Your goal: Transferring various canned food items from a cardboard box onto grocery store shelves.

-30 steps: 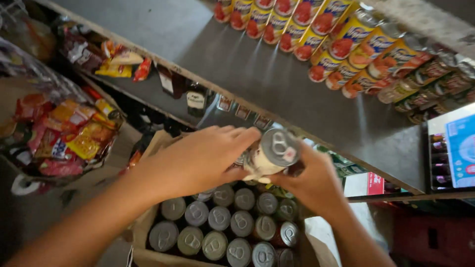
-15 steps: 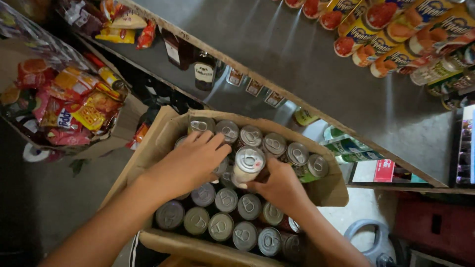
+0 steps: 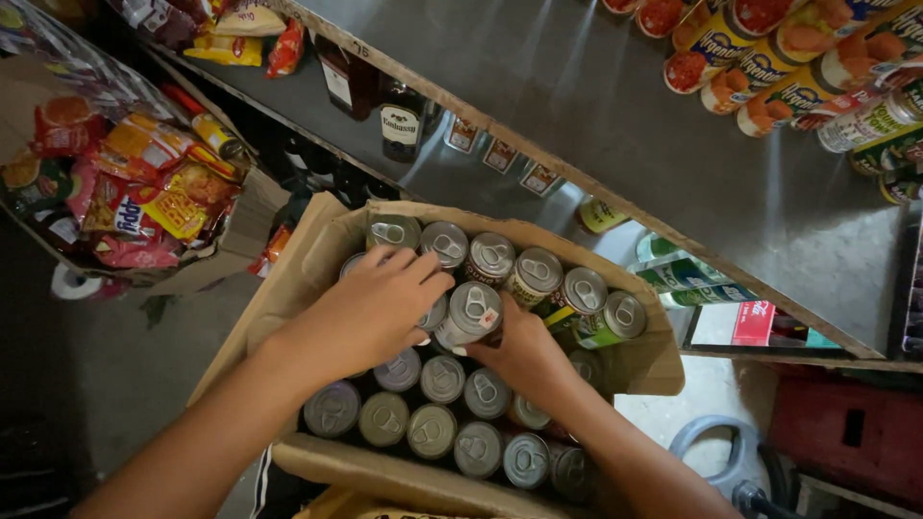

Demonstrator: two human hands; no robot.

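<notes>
An open cardboard box [image 3: 317, 259] holds several silver-topped drink cans standing upright in rows. My right hand [image 3: 524, 351] grips one can [image 3: 471, 315] from below and holds it tilted above the others. My left hand [image 3: 370, 312] lies over the cans at the box's middle left, its fingertips touching that same can and a neighbouring can top. Green-labelled cans [image 3: 596, 308] fill the box's far right corner.
A grey metal shelf [image 3: 596, 115] runs diagonally above the box, with red and yellow cans [image 3: 769, 67] lined along its far edge. Dark bottles [image 3: 399, 120] stand on the shelf below. Bags of colourful snack packets [image 3: 135, 187] hang at the left.
Both hands have come down from shelf height into the box, bringing the held can down among the others. The view has tilted down toward the box.
</notes>
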